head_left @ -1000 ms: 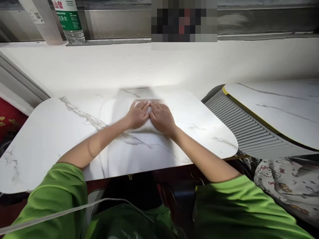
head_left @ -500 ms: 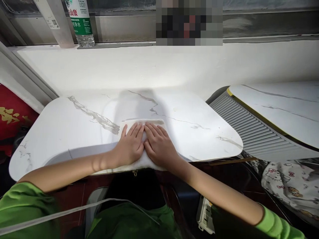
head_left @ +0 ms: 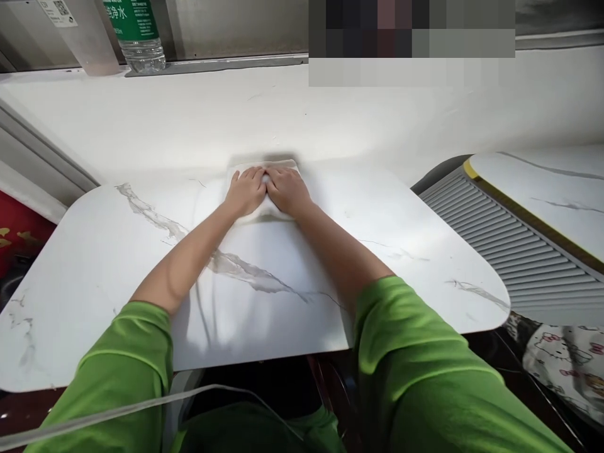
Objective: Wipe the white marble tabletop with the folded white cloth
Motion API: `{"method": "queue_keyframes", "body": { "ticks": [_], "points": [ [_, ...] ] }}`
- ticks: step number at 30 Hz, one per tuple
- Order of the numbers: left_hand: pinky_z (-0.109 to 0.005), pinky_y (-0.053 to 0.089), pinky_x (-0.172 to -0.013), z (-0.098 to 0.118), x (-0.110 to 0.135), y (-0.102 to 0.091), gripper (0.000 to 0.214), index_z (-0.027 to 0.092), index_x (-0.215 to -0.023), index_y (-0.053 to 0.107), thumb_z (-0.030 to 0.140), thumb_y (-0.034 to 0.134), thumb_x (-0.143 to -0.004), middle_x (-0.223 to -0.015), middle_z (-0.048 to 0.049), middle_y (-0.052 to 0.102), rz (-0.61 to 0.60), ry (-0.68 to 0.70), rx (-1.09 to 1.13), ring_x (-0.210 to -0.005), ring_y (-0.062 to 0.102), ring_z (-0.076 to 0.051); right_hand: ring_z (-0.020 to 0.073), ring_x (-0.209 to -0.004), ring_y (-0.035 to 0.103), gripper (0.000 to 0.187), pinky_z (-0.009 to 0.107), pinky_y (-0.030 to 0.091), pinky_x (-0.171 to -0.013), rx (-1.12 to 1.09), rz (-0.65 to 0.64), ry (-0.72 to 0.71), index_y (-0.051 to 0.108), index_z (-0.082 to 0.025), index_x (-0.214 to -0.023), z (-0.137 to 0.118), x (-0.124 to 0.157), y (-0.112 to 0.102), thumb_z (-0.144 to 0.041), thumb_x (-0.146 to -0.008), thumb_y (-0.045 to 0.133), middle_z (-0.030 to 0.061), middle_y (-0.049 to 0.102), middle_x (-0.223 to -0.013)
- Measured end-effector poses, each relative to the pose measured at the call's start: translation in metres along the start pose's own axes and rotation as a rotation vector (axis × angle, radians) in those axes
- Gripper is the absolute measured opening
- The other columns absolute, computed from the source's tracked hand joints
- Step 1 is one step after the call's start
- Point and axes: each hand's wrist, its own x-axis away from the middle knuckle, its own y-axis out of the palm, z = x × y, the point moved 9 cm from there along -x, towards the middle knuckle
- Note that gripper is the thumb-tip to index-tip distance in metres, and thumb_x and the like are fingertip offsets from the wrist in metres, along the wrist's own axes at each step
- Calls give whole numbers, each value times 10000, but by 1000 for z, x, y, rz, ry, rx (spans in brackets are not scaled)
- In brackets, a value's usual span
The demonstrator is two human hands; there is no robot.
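Note:
Both of my hands lie flat on a folded white cloth (head_left: 267, 209) near the back edge of the white marble-patterned table (head_left: 274, 327). My left hand (head_left: 248, 190) presses on the cloth's left part, with its fingers stretched out and the thumb side inward. Beside it, my right hand (head_left: 287, 190) rests on the right part, fingers extended. The fingertips and thumbs of the two hands nearly meet in the middle. Cloth edges show beyond the fingertips and below the palms; the part under the hands is hidden.
A white wall (head_left: 189, 119) rises behind the table. On the ledge above stand a water bottle (head_left: 141, 53) with a green label and a translucent container (head_left: 92, 44). To the right is another marble-patterned table (head_left: 557, 189) with a ribbed grey side, and a patterned white fabric (head_left: 566, 358) below it.
Both hands and the cloth have slid forward, from the table's near edge to its back edge by the wall. My arms are now stretched out, and the view has tilted down slightly.

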Motion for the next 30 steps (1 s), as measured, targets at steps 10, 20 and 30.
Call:
{"method": "queue_keyframes", "body": {
  "ticks": [10, 20, 30],
  "points": [
    [-485, 142, -1222, 0, 0, 5, 516, 114, -1493, 364, 246, 250, -1007, -1592, -112, 344, 2, 51, -25, -1483, 269, -231, 287, -1280, 511, 489, 460, 303, -1121, -26, 52, -4, 578, -74, -1313, 5, 6, 2, -177, -915, 314, 164, 580, -1401],
    [-517, 154, -1221, 41, 153, -6, 535, 41, -1492, 358, 251, 255, -1010, -1579, -166, 355, 9, 164, -90, -1486, 281, -278, 296, -1374, 451, 521, 476, 295, -1159, 26, -5, -84, 529, -28, -1381, -75, 142, -24, -197, -933, 324, 186, 528, -1453],
    [-541, 179, -1228, 55, 260, -24, 540, 33, -1471, 394, 236, 221, -1002, -1557, -175, 391, 41, 104, -113, -1486, 291, -280, 307, -1404, 422, 551, 482, 301, -1188, 35, -77, -259, 496, 16, -1410, -145, 219, -34, -212, -928, 358, 199, 478, -1490]
  ]
}}
